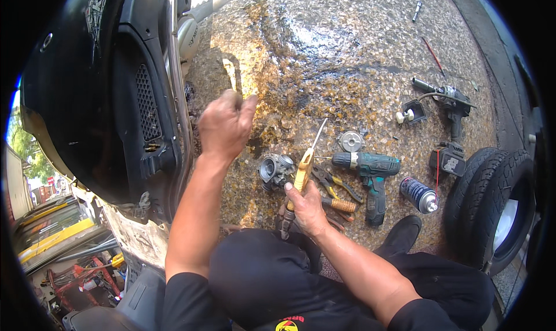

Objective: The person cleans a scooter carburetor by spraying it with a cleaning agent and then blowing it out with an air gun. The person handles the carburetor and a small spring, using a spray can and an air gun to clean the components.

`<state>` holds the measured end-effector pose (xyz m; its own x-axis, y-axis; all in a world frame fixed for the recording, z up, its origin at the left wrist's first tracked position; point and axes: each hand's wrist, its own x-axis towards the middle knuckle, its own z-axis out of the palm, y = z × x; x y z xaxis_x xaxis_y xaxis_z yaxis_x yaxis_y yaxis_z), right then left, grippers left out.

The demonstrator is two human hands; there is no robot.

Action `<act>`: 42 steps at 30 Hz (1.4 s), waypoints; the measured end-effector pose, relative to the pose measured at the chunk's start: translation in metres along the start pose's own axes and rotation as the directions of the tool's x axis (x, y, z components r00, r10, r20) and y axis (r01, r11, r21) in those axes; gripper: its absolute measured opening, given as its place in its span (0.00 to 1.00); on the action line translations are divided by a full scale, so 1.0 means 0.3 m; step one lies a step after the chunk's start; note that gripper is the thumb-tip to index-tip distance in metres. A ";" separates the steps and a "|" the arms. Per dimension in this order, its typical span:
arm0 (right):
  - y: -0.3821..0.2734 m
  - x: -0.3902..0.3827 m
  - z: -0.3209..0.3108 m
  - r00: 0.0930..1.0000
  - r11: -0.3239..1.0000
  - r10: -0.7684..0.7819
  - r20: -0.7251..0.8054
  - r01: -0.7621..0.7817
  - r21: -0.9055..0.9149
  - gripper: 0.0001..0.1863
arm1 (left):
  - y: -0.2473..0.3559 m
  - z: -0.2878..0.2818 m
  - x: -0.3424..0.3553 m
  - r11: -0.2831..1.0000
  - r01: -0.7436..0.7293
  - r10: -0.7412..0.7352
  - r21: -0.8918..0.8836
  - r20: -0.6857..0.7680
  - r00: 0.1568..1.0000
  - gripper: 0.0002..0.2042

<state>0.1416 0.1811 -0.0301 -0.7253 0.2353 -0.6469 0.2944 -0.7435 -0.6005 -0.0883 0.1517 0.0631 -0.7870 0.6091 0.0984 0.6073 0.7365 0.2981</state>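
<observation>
My right hand (307, 205) is wrapped round a yellow air blow gun (303, 170), whose thin metal nozzle points up and away; its hose fitting hangs by my knee. My left hand (227, 125) is raised over the wet floor beside the black scooter body, fingers curled in. What it holds, if anything, is hidden. Between my hands a silver carburetor-like metal part (276, 170) lies on the floor. Just right of the blow gun are yellow-and-black pliers (341, 187), a tool with an orange-brown handle (339, 205) and a round silver part (351, 141).
Black scooter bodywork (147, 99) stands close on the left. To the right lie a teal cordless drill (370, 169), a spray can (419, 194) and a dark impact wrench (454, 108). Tyres (492, 198) stand at far right. Farther off are a red rod (433, 56) and a socket (417, 11).
</observation>
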 end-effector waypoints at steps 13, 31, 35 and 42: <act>-0.055 -0.038 -0.038 0.999 0.996 0.010 -0.048 -0.006 0.090 0.24 | 0.043 0.526 -0.076 0.948 -0.303 0.272 0.098 0.242 0.931 0.15; -0.040 -0.061 -0.048 0.996 0.999 -0.052 -0.073 0.051 -0.017 0.26 | 0.362 0.609 0.032 0.836 -0.463 0.543 -0.296 0.576 0.611 0.21; -0.015 -0.051 -0.048 0.989 0.982 -0.128 -0.071 0.116 -0.150 0.27 | 0.343 0.621 0.038 0.885 -0.271 0.459 -0.378 0.609 0.647 0.18; -0.014 -0.069 -0.042 0.994 0.979 -0.089 -0.065 0.075 -0.192 0.32 | 0.232 0.606 0.094 0.541 0.501 0.316 -0.676 0.715 0.623 0.12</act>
<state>0.1631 0.1871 -0.0201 -0.7064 0.3408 -0.6204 0.3531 -0.5900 -0.7261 -0.0485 0.2736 -0.0860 -0.2202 0.8230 -0.5236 -0.1394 0.5048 0.8519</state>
